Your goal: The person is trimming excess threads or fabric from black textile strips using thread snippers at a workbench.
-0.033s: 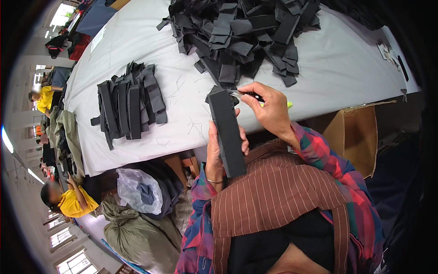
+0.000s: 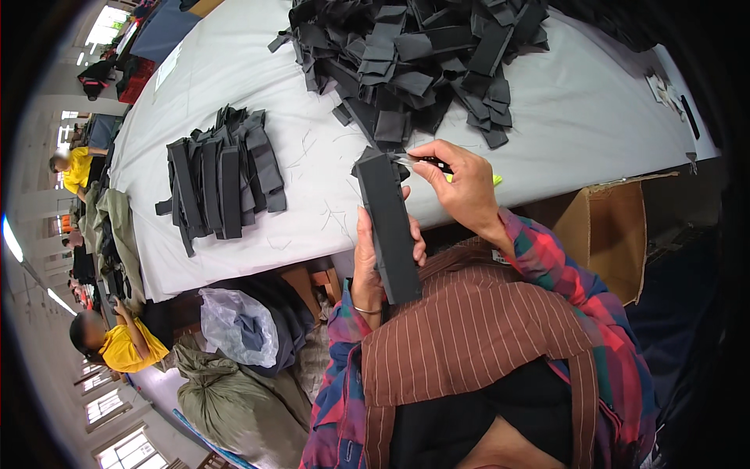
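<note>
I have the white-covered counter (image 2: pixel 211 78) spanning the upper and middle frame. At top centre it carries a heap of dark pieces (image 2: pixel 422 55); at middle left, a smaller stack of dark strips (image 2: pixel 209 184). The working piece, a long dark strip (image 2: pixel 389 227), is at the centre of the frame, over the counter's near edge, tilted slightly. I read it as folded fabric: light, moderately stiff along its length, not fragile, with little slip. Recommended hold, in my judgement: both long edges, near mid-length, supported from beneath. The left hand (image 2: pixel 366 262) is closed around it this way, thumb on the left edge, fingertips on the right. The right hand (image 2: pixel 466 184) pinches a small metal-tipped tool (image 2: pixel 405 159) at the strip's upper end; I cannot tell whether the tip makes contact. Loose threads (image 2: pixel 336 217) lie to the left.
</note>
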Demonstrator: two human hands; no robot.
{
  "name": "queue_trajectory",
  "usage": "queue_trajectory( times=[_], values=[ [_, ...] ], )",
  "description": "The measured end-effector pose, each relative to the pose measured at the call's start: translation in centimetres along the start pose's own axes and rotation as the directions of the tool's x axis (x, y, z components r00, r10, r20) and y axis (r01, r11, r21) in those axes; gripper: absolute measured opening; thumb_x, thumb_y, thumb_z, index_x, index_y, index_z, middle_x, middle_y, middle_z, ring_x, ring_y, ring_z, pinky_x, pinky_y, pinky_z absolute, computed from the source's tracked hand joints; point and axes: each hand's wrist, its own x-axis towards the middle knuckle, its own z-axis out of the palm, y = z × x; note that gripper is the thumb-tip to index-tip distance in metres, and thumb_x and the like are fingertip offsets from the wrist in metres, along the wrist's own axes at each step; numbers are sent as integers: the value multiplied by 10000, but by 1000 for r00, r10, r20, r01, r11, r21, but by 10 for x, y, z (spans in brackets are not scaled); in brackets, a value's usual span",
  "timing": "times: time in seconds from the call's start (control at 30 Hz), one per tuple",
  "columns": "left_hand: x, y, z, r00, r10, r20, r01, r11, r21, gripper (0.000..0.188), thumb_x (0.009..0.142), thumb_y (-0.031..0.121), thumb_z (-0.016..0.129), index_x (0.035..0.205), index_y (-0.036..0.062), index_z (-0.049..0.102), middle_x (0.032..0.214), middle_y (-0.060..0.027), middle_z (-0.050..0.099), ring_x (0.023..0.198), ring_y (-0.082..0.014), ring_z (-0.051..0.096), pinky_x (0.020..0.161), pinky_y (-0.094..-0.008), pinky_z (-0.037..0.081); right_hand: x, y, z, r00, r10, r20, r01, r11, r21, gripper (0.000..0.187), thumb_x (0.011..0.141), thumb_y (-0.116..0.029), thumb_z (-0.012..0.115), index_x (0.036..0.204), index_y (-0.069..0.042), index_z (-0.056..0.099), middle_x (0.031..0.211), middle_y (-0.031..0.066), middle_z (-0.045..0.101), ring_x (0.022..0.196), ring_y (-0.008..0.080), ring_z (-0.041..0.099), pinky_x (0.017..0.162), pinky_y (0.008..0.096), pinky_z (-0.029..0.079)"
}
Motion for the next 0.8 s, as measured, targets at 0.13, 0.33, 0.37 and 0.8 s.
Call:
queue_trajectory(
  times=[0.13,0.33,0.37,0.8],
  values=[
    [0,0,-2,1000,0,17,0,1000,-10,768,925,669,262,1396,67,332,809,-121,547,564,-221,542,514,-354,494,2,2,-2,999,19,26,-19,1000,10,154,845,-84,655,979,-9,657,833,63,685,734,111,630,638,237,475],
    [-3,0,4,1000,2,-9,-1,998,57,760,929,658,269,1395,61,329,813,-125,551,581,-220,545,527,-349,497,4,5,-2,991,95,94,-108,983,145,144,871,-77,633,989,1,657,818,34,674,742,80,596,655,219,465],
    [-4,0,5,1000,4,-10,-3,998,57,760,929,658,269,1395,61,329,813,-125,551,581,-220,545,527,-349,497,5,4,-2,991,96,97,-111,982,156,142,877,-75,628,992,3,657,815,27,670,745,74,588,661,215,464],
    [0,-3,2,999,-16,-33,22,977,213,719,944,632,279,1388,70,339,800,-114,541,566,-205,520,503,-341,471,6,2,-8,998,51,23,-51,999,8,117,847,-73,644,951,-28,673,805,62,688,736,115,639,668,239,483]
  ],
)
